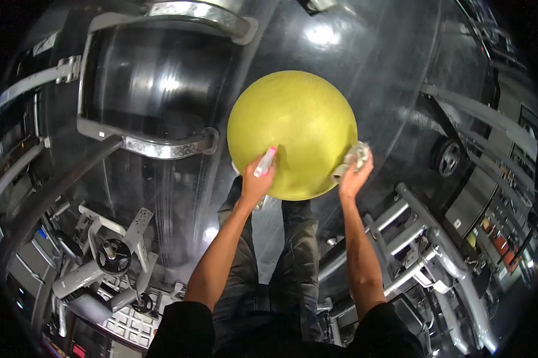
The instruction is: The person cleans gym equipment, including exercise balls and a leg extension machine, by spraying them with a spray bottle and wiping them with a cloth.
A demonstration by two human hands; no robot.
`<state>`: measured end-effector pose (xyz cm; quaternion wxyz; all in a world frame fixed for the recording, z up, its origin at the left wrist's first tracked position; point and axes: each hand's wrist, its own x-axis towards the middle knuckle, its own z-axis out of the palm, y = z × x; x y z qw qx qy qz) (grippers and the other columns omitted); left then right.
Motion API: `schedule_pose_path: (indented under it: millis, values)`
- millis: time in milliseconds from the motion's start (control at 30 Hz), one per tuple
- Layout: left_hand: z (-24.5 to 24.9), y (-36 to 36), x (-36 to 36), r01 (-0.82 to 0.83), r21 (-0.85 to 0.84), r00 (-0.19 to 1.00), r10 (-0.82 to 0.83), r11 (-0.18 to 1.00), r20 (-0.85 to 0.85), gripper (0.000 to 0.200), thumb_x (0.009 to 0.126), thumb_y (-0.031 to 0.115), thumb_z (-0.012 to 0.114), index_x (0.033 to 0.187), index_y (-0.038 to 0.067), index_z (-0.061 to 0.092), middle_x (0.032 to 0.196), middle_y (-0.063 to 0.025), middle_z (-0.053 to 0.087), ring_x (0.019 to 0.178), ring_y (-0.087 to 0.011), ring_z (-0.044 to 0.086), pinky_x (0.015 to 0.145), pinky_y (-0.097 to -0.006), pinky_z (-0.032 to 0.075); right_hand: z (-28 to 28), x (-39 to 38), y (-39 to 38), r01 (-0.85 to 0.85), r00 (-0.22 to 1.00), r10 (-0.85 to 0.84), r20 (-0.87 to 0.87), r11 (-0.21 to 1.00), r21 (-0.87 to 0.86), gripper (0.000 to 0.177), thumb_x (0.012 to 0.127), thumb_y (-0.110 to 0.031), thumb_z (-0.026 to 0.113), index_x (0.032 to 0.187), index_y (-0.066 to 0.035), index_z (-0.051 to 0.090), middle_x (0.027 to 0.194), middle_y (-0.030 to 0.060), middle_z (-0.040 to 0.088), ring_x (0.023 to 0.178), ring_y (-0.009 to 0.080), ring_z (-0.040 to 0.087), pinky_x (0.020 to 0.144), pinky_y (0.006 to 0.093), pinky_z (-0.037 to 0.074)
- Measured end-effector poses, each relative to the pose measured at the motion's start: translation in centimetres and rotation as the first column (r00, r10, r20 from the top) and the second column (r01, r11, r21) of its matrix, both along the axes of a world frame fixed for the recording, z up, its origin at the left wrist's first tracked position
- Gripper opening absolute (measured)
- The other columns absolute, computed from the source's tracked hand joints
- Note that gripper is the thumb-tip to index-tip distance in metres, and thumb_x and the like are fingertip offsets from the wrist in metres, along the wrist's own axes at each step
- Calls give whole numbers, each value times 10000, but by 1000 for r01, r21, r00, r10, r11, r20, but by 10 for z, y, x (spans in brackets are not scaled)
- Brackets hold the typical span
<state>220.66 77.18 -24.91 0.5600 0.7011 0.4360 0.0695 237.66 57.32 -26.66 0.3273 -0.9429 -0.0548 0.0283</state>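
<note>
Right-hand fingers (368, 164) partly behind cloth (358, 154)

The yellow ball (293, 113) blocks the way ahead, with open floor (394, 77) to its right.

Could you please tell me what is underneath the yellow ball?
Dark floor shows around the yellow ball, and the person's trouser legs reach its lower edge in this view. The ball covers whatever is directly beneath, so that cannot be seen.
</note>
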Motion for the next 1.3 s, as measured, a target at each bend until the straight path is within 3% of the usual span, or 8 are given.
schedule_pose_path:
  millis: [67, 100, 200, 267, 367, 700, 1133, 1300]
  values:
    - [5, -32, -8, 16, -294, 1000, -10, 956, 21, 89, 825, 68, 651, 838, -18, 636, 669, -87, 604, 598, -161, 578, 550, -317, 438, 0, -17, 3, -102, 994, 103, -36, 995, 10, 466, 830, -24, 586, 1288, -89, 522, 1093, 216, 477, 1054, 374, 503, 925, 446, 383]
    - [10, -41, -10, 31, -294, 999, -27, 955, 17, 89, 825, 68, 651, 838, -18, 636, 669, -87, 604, 598, -161, 578, 550, -317, 438, -1, -24, -2, -126, 988, 104, -116, 970, -207, 493, 856, -62, 586, 1333, -109, 474, 1150, 220, 475, 1087, 399, 492, 945, 434, 385]
    - [19, -58, -19, 88, -223, 995, -76, 971, 62, 118, 844, 106, 665, 843, -9, 640, 625, -48, 563, 572, -100, 522, 536, -284, 418, -4, -37, -28, -4, 973, -60, -223, 962, -273, 494, 857, -56, 585, 1329, -157, 482, 1157, 216, 467, 1079, 401, 495, 912, 448, 403]
    - [26, -56, -25, 12, -384, 995, -50, 923, -89, 108, 846, 106, 666, 860, 1, 645, 624, -32, 558, 557, -92, 511, 521, -276, 411, -1, -45, -39, -73, 973, -1, -230, 947, -312, 487, 867, -68, 582, 1330, -173, 477, 1152, 218, 457, 1061, 407, 501, 890, 457, 413]
    - [45, -50, -23, 8, -372, 992, -54, 928, -114, 122, 844, 120, 678, 873, 7, 644, 614, -19, 554, 541, -87, 497, 510, -270, 401, -1, -51, -55, -93, 956, 19, -293, 967, -239, 577, 815, -46, 616, 1346, -202, 456, 1092, 202, 431, 1013, 401, 505, 859, 459, 422]
    - [61, -59, -43, 215, 25, 975, -213, 976, -67, 168, 786, 12, 663, 703, 6, 517, 550, -91, 466, 472, -167, 401, 466, -316, 343, 2, -75, -58, -93, 944, 18, -330, 972, -214, 521, 842, -60, 609, 1331, -159, 459, 1131, 237, 442, 1054, 430, 492, 876, 465, 415]
    - [61, -63, -35, 219, -52, 970, -223, 974, -96, 243, 774, 49, 671, 641, 15, 470, 521, -88, 441, 462, -130, 406, 453, -318, 340, 10, -129, -61, -165, 891, 89, -444, 977, -134, 609, 783, -32, 620, 1342, -198, 446, 1119, 222, 422, 1054, 435, 485, 898, 480, 430]
    - [40, -58, -45, 369, -17, 923, -369, 929, -111, 185, 798, 102, 649, 679, 18, 534, 535, -52, 490, 463, -126, 442, 462, -298, 372, 7, -116, -64, -153, 926, 105, -361, 982, -106, 556, 820, -49, 620, 1332, -176, 446, 1183, 260, 434, 1076, 467, 499, 881, 492, 440]
